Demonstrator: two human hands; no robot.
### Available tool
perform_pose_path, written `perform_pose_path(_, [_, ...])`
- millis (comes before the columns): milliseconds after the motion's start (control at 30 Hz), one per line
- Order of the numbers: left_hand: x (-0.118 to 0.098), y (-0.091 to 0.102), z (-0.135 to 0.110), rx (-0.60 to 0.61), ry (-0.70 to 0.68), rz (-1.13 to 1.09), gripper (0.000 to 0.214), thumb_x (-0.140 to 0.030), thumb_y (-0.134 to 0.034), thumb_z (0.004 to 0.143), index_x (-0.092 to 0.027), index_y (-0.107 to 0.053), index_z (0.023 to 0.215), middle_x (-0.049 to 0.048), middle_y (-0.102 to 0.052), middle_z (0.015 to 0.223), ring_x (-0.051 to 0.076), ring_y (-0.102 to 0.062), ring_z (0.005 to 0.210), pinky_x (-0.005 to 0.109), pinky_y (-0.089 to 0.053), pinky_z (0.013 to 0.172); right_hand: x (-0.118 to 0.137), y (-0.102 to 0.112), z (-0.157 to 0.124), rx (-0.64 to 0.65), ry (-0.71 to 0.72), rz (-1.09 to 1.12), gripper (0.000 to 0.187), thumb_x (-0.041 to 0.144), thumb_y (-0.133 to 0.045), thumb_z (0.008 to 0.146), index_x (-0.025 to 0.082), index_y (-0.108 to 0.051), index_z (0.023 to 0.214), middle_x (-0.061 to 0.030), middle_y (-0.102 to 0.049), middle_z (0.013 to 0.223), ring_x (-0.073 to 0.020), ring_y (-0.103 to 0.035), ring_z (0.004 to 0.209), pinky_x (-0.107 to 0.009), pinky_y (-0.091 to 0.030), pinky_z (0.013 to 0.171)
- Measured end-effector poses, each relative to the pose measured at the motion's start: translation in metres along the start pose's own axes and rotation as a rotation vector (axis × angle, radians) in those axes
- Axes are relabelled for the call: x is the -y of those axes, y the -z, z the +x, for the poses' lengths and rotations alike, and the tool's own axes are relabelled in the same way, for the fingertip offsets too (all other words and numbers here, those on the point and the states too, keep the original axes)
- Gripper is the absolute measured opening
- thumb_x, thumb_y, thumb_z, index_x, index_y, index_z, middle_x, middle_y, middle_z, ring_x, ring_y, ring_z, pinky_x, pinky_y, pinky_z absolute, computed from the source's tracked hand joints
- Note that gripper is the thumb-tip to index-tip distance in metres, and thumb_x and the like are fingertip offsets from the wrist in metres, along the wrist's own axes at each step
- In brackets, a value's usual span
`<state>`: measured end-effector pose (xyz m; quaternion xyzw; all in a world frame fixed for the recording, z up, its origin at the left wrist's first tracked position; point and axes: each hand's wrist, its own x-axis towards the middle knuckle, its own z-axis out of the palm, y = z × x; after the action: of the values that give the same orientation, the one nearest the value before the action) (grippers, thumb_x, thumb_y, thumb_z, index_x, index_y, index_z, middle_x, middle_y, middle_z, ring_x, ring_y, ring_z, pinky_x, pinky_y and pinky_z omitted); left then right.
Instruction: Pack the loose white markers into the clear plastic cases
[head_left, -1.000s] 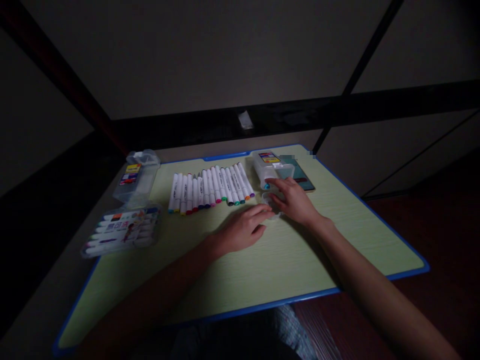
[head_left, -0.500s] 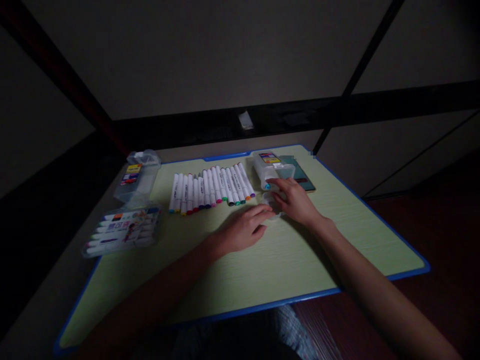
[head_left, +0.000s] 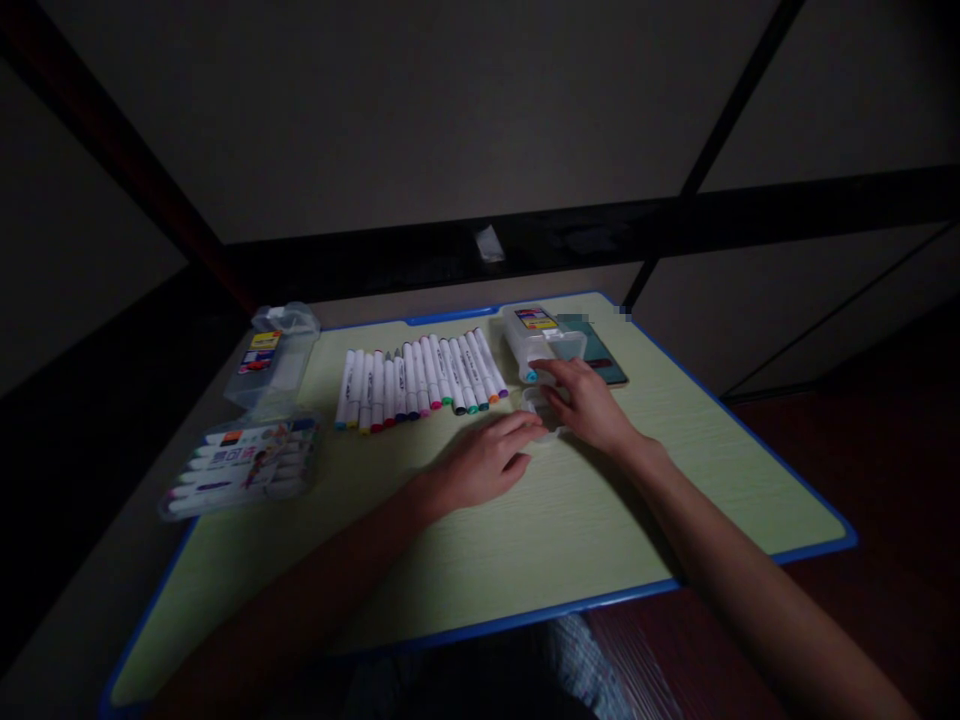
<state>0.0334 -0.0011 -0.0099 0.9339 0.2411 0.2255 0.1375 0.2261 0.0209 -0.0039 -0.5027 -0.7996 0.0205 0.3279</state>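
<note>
A clear plastic marker case (head_left: pixel 536 335) with a yellow label lies at the back right, its open end toward me. One marker (head_left: pixel 531 375) with a light-blue end sits in that opening. My right hand (head_left: pixel 589 400) reaches over it, index finger stretched against the marker's blue end and thumb lower down. Below the opening is the case's clear lid (head_left: pixel 553 434), partly hidden by my fingers. My left hand (head_left: pixel 487 462) rests with stretched fingers, its fingertips at the lid. Left of the case lies a row of white markers (head_left: pixel 420 380) with coloured ends.
A second clear case (head_left: pixel 274 365), lid open, lies at the table's back left. In front of it, a flat clear pack of pens (head_left: pixel 244 465) overhangs the left edge. A phone (head_left: pixel 600 350) lies beside the right case. The green table (head_left: pixel 525 550) has a blue rim.
The view has shifted very slightly. Both hands hold nearly the same positions, with my right index finger still at the marker's blue end.
</note>
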Motion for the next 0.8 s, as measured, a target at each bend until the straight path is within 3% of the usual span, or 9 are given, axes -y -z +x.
perform_pose_path(233, [0.001,-0.001,0.000,-0.012,-0.006,-0.011,0.035,-0.011,-0.047,0.081,-0.016,-0.051,0.115,0.0079,-0.052,0.122,0.017,-0.051,0.111,0.034,-0.045,0.098,0.004,0.003,0.001,-0.095,-0.037,0.068,0.027,0.013,-0.045,0.080,0.017,-0.055,0.105,-0.0056,-0.060,0.082,-0.0165,-0.053,0.066,-0.029,-0.042,0.064])
perform_pose_path(333, [0.000,0.000,0.000,-0.012,-0.003,-0.004,0.034,-0.011,-0.047,0.081,-0.016,-0.052,0.115,0.0077,-0.052,0.122,0.017,-0.051,0.112,0.033,-0.044,0.098,0.010,0.007,0.001,-0.149,-0.053,0.091,0.011,0.020,-0.046,0.084,0.017,-0.056,0.089,-0.0049,-0.057,0.081,-0.0140,-0.051,0.063,-0.026,-0.039,0.058])
perform_pose_path(400, [-0.002,0.001,0.000,-0.009,0.000,-0.001,0.034,-0.011,-0.047,0.081,-0.015,-0.052,0.115,0.0078,-0.053,0.122,0.017,-0.051,0.111,0.033,-0.044,0.098,0.015,0.009,0.001,-0.209,-0.026,0.085,0.016,0.024,-0.045,0.087,0.018,-0.052,0.073,-0.0032,-0.053,0.072,-0.0128,-0.047,0.060,-0.024,-0.036,0.054])
perform_pose_path(500, [-0.003,0.002,0.001,0.003,0.009,0.001,0.032,-0.013,-0.046,0.082,-0.015,-0.052,0.113,0.0078,-0.054,0.117,0.017,-0.053,0.107,0.033,-0.047,0.094,0.023,0.011,-0.002,-0.245,0.119,0.058,0.030,0.025,-0.041,0.089,0.019,-0.043,0.060,0.0005,-0.044,0.058,-0.0112,-0.040,0.053,-0.024,-0.031,0.052])
perform_pose_path(667, [-0.001,-0.002,0.001,-0.003,0.058,0.017,0.019,-0.016,-0.047,0.081,-0.013,-0.058,0.095,0.0093,-0.061,0.099,0.019,-0.058,0.093,0.035,-0.051,0.085,0.038,0.005,-0.008,-0.103,0.514,0.003,0.036,0.024,-0.041,0.090,0.018,-0.047,0.055,0.0013,-0.046,0.051,-0.0101,-0.039,0.049,-0.025,-0.027,0.052])
perform_pose_path(800, [0.002,-0.008,0.000,-0.047,0.101,-0.020,0.021,-0.015,-0.047,0.078,-0.012,-0.055,0.097,0.0094,-0.062,0.096,0.020,-0.059,0.092,0.036,-0.051,0.085,0.047,-0.001,-0.010,-0.093,0.555,0.009,0.038,0.024,-0.041,0.090,0.017,-0.051,0.054,0.0011,-0.049,0.050,-0.0094,-0.039,0.047,-0.025,-0.026,0.051])
